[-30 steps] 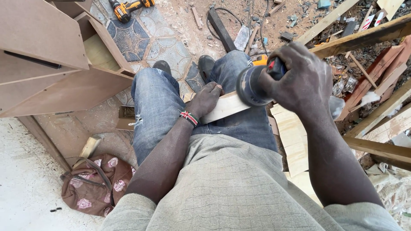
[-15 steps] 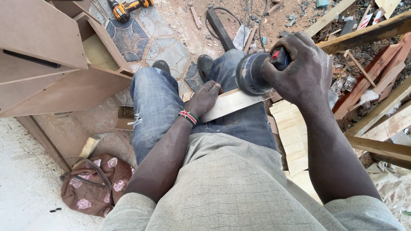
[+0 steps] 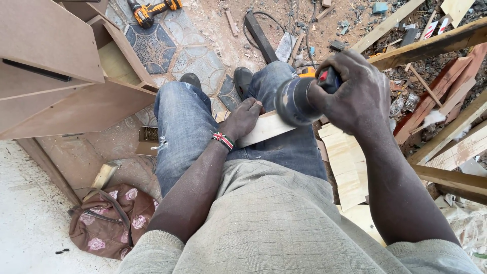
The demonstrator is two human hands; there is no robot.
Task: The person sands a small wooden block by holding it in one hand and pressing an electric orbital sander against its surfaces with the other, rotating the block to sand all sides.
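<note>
I sit with a pale wooden strip (image 3: 264,128) lying across my right thigh. My left hand (image 3: 243,117), with a beaded band at the wrist, presses the strip's left end down on my jeans. My right hand (image 3: 350,94) grips a round dark-blue power sander (image 3: 294,101) with a red switch. The sander's disc rests on the strip's right part, tilted toward me. The strip's right end is hidden behind the sander.
A brown cabinet (image 3: 56,76) with an open door stands at the left. A flowered brown bag (image 3: 114,223) lies on the floor below it. A yellow drill (image 3: 147,9) lies on the patterned floor. Stacked pale boards (image 3: 347,162) and loose timber (image 3: 446,132) crowd the right.
The sander has slid along the strip: up and right half a second ago, now back left and down toward my left hand. My left hand stays put.
</note>
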